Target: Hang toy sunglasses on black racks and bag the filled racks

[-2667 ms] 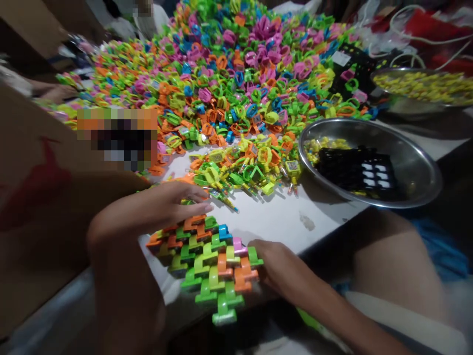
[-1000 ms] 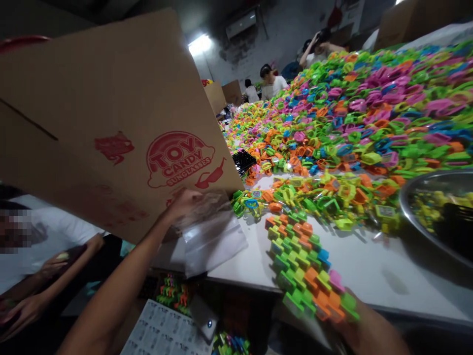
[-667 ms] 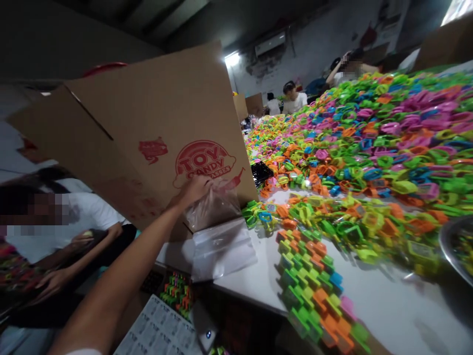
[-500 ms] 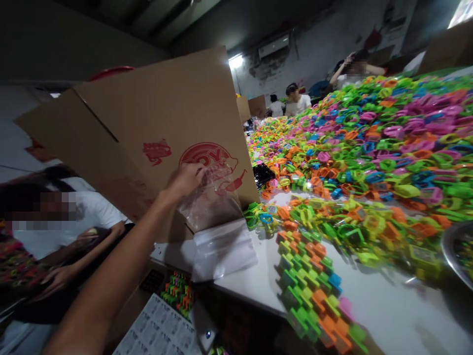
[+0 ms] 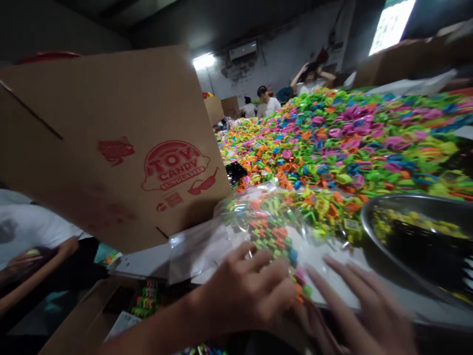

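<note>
My left hand (image 5: 254, 286) is closed, its curled fingers gripping a clear plastic bag (image 5: 271, 190). The bag lies loosely over rows of colourful toy watches (image 5: 271, 229) on the white table. Beside it, at the lower right, my right hand (image 5: 364, 305) is slightly blurred. Its fingers are stretched out and apart, near the table edge and the end of the rows. To the left of the bag, more flat clear plastic bags (image 5: 192, 254) lie against the foot of a cardboard box.
The cardboard box (image 5: 111, 108) with red print stands at the left. Behind the rows rises a large heap of toy watches (image 5: 332, 133). A metal bowl (image 5: 384, 251) is at the right, a black tray (image 5: 235, 171) beside the box. A co-worker's arm (image 5: 40, 281) shows at far left.
My left hand has moved right and down from the box front, bringing the clear plastic bag over the toy watch rows. My right hand has come into view. The view has turned right.
</note>
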{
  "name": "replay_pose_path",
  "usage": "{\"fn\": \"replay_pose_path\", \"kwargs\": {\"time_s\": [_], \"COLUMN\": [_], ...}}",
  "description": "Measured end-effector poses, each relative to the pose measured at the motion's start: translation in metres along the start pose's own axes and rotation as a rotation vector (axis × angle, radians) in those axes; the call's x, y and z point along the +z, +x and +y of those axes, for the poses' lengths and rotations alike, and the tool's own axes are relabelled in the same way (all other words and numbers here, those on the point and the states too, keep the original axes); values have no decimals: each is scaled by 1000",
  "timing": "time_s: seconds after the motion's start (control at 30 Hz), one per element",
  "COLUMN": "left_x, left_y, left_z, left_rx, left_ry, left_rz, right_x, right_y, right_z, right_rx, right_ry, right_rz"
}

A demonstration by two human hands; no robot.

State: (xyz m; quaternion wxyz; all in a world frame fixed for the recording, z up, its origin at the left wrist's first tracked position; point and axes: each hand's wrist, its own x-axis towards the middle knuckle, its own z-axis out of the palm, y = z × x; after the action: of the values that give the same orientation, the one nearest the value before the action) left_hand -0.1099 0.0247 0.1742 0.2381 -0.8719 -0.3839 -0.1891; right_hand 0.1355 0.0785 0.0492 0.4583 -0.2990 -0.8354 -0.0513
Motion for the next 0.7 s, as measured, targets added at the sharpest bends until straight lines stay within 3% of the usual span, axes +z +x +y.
{"fn": "replay_pose_path", "kwargs": {"time_s": [0.1,0.23,0.43,0.6,0.7], "left_x": [47,79,82,87,90], "left_y": [-10,-27,-50,-64,-72], "left_z": [28,46,61,60,51], "left_rx": [-28,-182,-494,-663,-734], "left_ry": [-24,-99,-213,-73,-6], "left_rz": [45,58,-1,-60,-31], "right_x": [1,7,17,22,26], "right_y": [8,-10,-28,-27,-26], "right_z": [-6,-3,-15,-17,-13], "right_rx": [-118,-12,157,243,259], "right_ry": [-82,2,216,313,306], "right_rz": [-81,-133,-193,-70,19]}}
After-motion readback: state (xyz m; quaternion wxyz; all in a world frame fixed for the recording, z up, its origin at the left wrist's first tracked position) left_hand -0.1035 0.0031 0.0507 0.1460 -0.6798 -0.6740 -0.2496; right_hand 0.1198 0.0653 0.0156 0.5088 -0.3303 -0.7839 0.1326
